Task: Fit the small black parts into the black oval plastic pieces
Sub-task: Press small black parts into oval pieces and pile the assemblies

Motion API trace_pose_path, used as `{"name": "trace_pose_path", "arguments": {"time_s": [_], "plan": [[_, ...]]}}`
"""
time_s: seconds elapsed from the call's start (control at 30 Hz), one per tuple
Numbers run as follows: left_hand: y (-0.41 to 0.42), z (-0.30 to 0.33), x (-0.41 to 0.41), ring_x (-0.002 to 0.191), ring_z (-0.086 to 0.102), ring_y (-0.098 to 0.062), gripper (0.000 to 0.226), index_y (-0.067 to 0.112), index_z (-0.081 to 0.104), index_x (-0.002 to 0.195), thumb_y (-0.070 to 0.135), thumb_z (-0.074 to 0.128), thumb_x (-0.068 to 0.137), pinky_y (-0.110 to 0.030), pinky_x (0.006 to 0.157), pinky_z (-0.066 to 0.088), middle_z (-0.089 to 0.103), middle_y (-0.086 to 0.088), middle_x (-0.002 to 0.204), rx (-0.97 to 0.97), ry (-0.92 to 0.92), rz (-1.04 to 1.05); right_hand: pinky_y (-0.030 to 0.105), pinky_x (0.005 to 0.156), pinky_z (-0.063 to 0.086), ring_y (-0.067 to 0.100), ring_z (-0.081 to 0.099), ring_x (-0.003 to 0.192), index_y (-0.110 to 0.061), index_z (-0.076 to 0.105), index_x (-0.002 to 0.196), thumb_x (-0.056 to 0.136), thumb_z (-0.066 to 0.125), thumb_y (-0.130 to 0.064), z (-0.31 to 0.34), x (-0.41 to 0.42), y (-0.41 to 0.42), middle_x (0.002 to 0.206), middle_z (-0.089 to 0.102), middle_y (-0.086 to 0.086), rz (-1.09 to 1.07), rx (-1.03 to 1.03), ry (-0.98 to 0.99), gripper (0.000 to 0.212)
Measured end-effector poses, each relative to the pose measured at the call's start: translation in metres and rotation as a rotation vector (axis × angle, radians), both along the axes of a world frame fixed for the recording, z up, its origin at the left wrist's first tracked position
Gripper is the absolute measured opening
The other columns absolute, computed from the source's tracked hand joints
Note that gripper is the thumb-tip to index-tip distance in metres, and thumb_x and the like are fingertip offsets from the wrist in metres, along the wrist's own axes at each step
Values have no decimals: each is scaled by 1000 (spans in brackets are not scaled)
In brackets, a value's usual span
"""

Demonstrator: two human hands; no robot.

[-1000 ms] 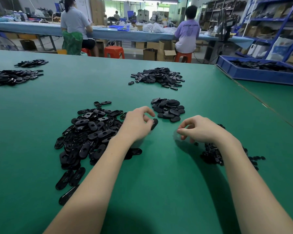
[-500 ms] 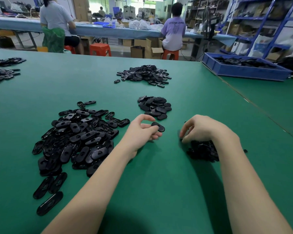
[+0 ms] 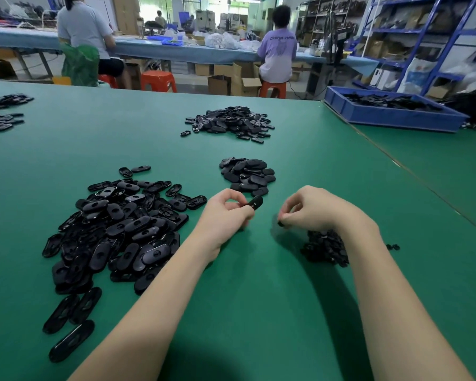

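Observation:
My left hand (image 3: pixel 226 213) pinches one black oval piece (image 3: pixel 256 202) just above the green table (image 3: pixel 259 312). My right hand (image 3: pixel 313 209) pinches a small black part (image 3: pixel 280 223) at its fingertips, a short way right of the oval piece. A big heap of oval pieces (image 3: pixel 121 229) lies left of my left arm. A pile of small black parts (image 3: pixel 324 247) sits under my right wrist, partly hidden by it. A smaller heap of oval pieces (image 3: pixel 246 174) lies just beyond both hands.
Another heap of black pieces (image 3: pixel 228 123) lies farther back, and more heaps (image 3: pixel 0 116) at the far left. A blue bin (image 3: pixel 390 114) of black parts stands at the back right. Two people sit at a bench beyond the table.
My left hand has turned the oval piece up and toward the right hand. My right hand has lifted off the small-parts pile with a small part pinched.

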State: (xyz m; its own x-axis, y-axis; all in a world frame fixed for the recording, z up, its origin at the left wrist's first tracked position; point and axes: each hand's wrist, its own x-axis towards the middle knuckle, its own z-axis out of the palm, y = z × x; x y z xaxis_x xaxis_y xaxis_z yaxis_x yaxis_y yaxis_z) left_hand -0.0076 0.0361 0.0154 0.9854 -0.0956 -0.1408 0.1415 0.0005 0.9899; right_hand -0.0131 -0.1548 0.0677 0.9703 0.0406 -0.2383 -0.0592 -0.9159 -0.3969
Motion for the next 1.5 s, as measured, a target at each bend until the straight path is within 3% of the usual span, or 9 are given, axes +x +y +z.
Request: {"name": "trace_pose_path", "arguments": {"time_s": [0.07,0.17,0.23,0.4,0.57,0.7,1.03,1.2,1.5], "plan": [[2,2,-1,50,47,-12,21,18,57,84,0,67,82,-17,52,43,63,-2,73,7,-10,-5,26,69,50,13,54,66,-26,78,85,88,66,-28,5,-2,4,84,78,-8,39,213,-20,13],[3,5,-2,56,52,-15,29,20,59,96,-4,68,83,-27,62,45,69,-4,82,-95,-15,-34,14,52,40,7,43,53,-23,77,87,90,69,-24,11,-3,9,79,77,-8,34,481,-81,9],[3,7,-3,58,57,-15,35,23,63,104,-5,69,83,-27,63,48,72,-6,88,-126,-35,-55,13,51,38,9,41,55,-23,77,87,88,71,-21,11,-3,12,76,74,-7,19,540,-104,6],[1,10,-5,65,69,-12,22,19,71,100,0,68,89,-19,63,54,77,-7,87,-208,-40,-77,25,61,37,13,43,63,-24,78,83,84,75,-18,10,-3,15,76,69,-3,-7,554,-137,6],[3,6,-3,75,71,-10,14,22,70,97,10,72,88,-20,66,48,78,-6,84,-129,-107,-20,22,61,39,1,48,52,-28,79,81,85,76,-23,11,-2,12,74,73,-10,-49,556,-187,8],[3,4,0,76,72,-13,14,15,69,100,6,72,89,-20,70,54,78,-9,83,-175,-145,31,24,65,41,5,51,60,-28,80,83,85,76,-22,14,-3,13,80,76,-3,-42,548,-170,7],[-1,5,-3,81,75,-18,16,15,68,98,4,74,87,-22,73,56,78,-11,88,-182,-221,-37,21,49,33,11,39,51,-22,70,90,82,82,-26,12,-2,14,86,78,4,-119,551,-188,15],[-2,4,-5,80,75,-17,16,16,68,97,4,74,88,-23,73,56,78,-10,86,-167,-236,-50,30,62,36,16,45,66,-21,70,88,81,83,-26,13,-2,15,77,72,0,-109,519,-166,15],[-4,4,-6,81,75,-17,15,15,68,98,4,73,88,-22,73,56,78,-9,85,-174,-225,-28,30,66,39,18,51,69,-23,69,84,79,85,-28,14,-3,14,86,76,10,-135,486,-151,18]]}}
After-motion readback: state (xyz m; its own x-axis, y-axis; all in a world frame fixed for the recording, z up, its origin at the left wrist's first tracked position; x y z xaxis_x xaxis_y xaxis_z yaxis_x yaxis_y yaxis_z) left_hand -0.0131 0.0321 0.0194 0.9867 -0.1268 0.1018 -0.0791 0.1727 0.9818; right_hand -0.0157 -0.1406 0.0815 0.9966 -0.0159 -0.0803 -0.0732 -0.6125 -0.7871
